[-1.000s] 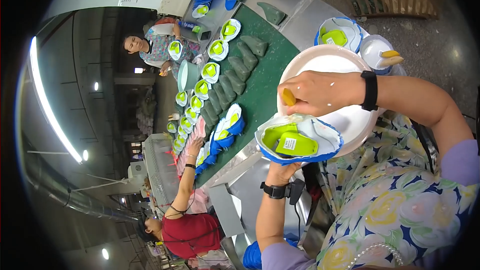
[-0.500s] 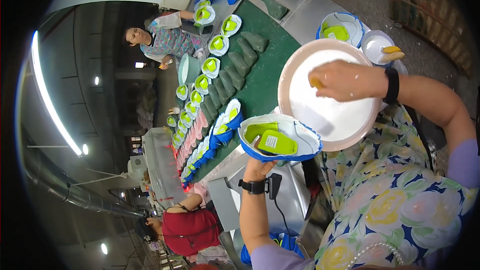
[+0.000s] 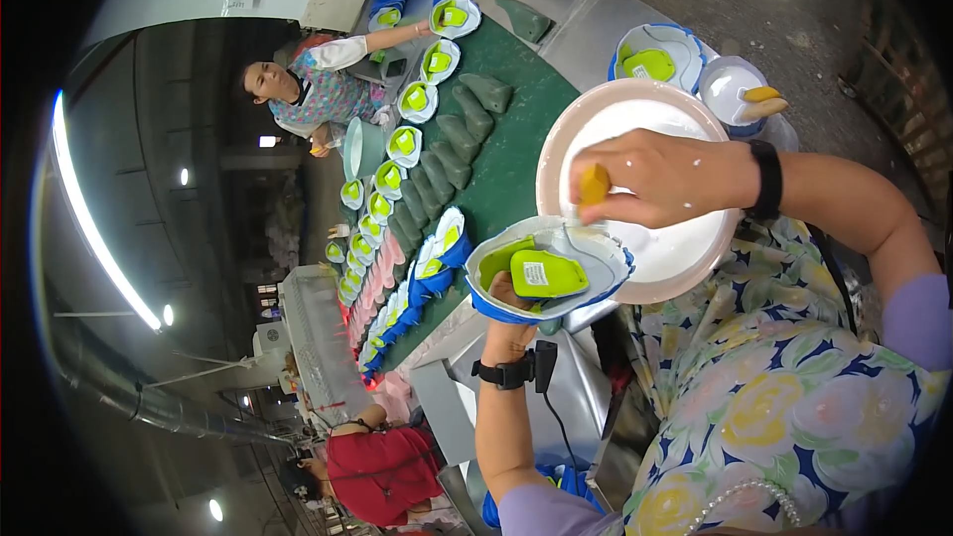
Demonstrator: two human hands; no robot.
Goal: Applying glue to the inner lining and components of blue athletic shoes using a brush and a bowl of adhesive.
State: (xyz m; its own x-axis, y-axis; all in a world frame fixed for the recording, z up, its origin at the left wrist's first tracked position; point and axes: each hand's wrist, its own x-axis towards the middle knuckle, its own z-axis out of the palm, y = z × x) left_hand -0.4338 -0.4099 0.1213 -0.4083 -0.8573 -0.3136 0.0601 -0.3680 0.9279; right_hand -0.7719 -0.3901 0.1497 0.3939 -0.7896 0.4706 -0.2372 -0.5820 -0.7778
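Note:
My left hand (image 3: 508, 335) holds a blue shoe upper (image 3: 593, 246) from below, its opening and pale lining facing up. Inside the upper sits a lime-green padded part with a white label, and my fingers reach in beside it. My right hand (image 3: 663, 179) is closed around a short yellow-handled brush (image 3: 594, 185); the lower end is mostly hidden by the fingers. The brush is at the far rim of the upper. Beneath my right hand stands a pink basin (image 3: 552, 153) of white liquid. White specks dot that hand.
A green belt (image 3: 531, 89) carries rows of shoe uppers, dark green foot-shaped lasts (image 3: 459, 134) and pink pieces. Right of it stand another upper (image 3: 685, 50) and a white cup (image 3: 723, 84) with yellow handles. Across the belt, a person (image 3: 333, 89) reaches toward an upper; another person in red (image 3: 382, 476) bends nearby.
My right hand has come left and lifted out of the basin's middle to the rim of the upper. The person across the belt has stretched an arm farther along with an upper.

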